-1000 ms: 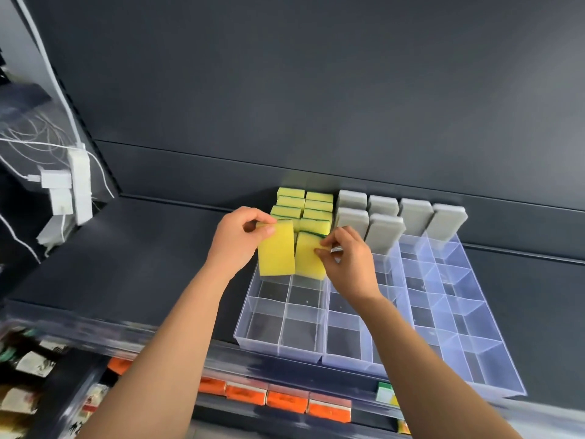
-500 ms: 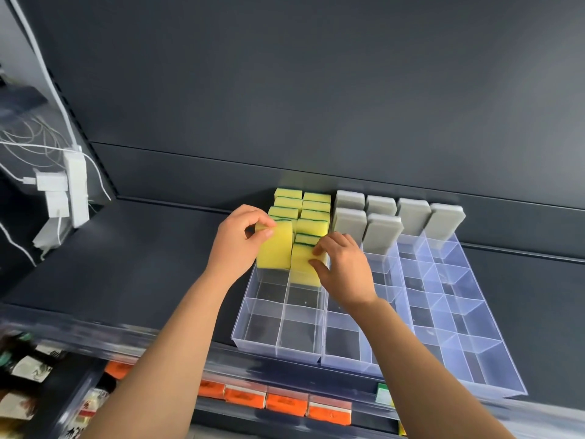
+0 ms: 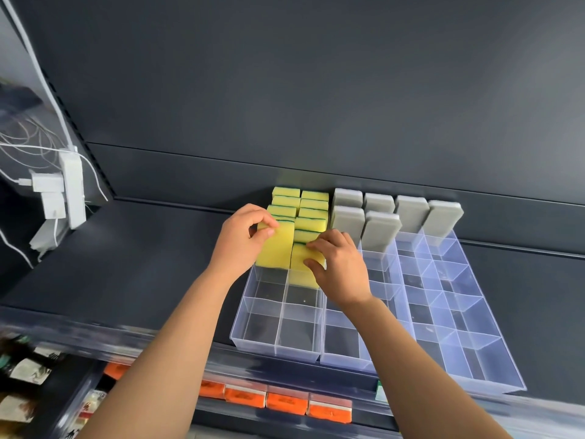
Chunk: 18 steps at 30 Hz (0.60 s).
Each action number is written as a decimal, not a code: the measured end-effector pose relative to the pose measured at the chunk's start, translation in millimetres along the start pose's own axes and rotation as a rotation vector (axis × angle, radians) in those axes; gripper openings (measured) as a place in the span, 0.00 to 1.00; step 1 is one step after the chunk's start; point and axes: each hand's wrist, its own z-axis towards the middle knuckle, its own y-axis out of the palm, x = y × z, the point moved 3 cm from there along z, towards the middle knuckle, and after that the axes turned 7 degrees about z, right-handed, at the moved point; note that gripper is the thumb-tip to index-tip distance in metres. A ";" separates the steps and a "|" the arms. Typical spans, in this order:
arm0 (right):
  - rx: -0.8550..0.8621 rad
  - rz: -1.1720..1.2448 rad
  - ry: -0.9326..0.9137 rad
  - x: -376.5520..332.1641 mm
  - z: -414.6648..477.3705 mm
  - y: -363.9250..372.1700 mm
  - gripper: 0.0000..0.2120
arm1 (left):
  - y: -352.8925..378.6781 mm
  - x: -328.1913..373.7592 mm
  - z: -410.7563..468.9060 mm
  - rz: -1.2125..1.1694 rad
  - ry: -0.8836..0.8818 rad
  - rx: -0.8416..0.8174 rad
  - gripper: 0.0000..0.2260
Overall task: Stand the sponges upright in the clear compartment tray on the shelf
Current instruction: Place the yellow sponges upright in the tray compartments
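Hands (image 3: 239, 240) (image 3: 340, 269) grip two upright yellow sponges (image 3: 276, 248) (image 3: 302, 256) at tray (image 3: 275, 347).

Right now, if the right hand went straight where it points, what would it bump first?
Probably the upright yellow-and-green sponge behind the yellow rectangular sponge that the right hand pinches; depth is unclear.

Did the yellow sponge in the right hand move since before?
Yes. The yellow sponge under the right hand sank lower into the clear compartment tray.

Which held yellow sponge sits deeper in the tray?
The sponge under the right hand: its base is below the tray rim; the other sponge, in the left hand, rides higher.
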 end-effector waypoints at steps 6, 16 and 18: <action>0.015 -0.005 -0.004 0.6 0.7 0.2 0.12 | 3.0 -9.8 -5.2 0.013 0.010 0.087 0.08; 0.048 0.001 -0.005 1.8 1.7 4.5 0.12 | 9.0 -10.2 -13.5 0.113 0.101 0.100 0.07; 0.057 0.001 -0.004 2.0 1.3 4.7 0.12 | 8.6 -13.0 -18.7 0.154 0.129 0.029 0.07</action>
